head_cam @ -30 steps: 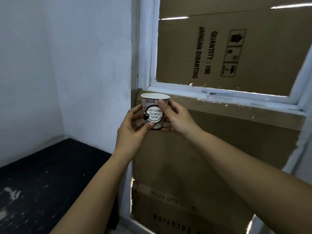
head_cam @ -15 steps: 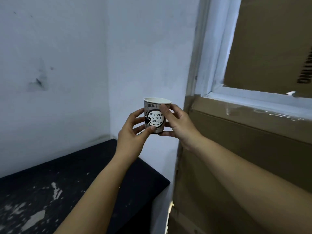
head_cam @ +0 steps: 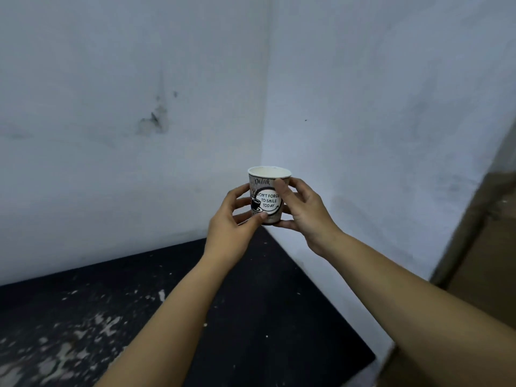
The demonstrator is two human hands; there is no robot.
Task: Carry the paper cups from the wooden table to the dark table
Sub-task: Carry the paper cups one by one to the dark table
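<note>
One paper cup (head_cam: pixel 267 195), upright, held in the air by both hands before a white wall corner, above the far edge of the dark table (head_cam: pixel 265 317).

Change against the earlier frames: the view has swung leftward. The window frame and the large printed carton that filled the upper right a second ago are gone from sight; only a blurred strip of brown cardboard (head_cam: pixel 480 261) remains at 3 to 4 o'clock. The dark table, formerly a wedge at 7 o'clock, now spreads across the whole lower field from 9 o'clock to 5 o'clock. The grasp on the cup is unchanged.

Hidden or unclear: the cup's far side and base are out of view; its lower left is covered by the left thumb, its right edge by the right thumb. The printed label reads "DON'T FORGE… TO SMILE TODAY", the last letter being covered. Lettering near the rim is too stylised to read surely. The cup's contents cannot be told. Both forearms are cut off at the lower frame edge. The cardboard is smeared by motion.

Orientation: long axis vertical, mouth toward 12 o'clock, base toward 6 o'clock, label facing the camera.

Left hand (head_cam: pixel 229 230): fingers curled round the cup's left side, thumb against the lower front.
Right hand (head_cam: pixel 308 216): fingers curled behind the right side, thumb laid up the front near the rim.
</note>
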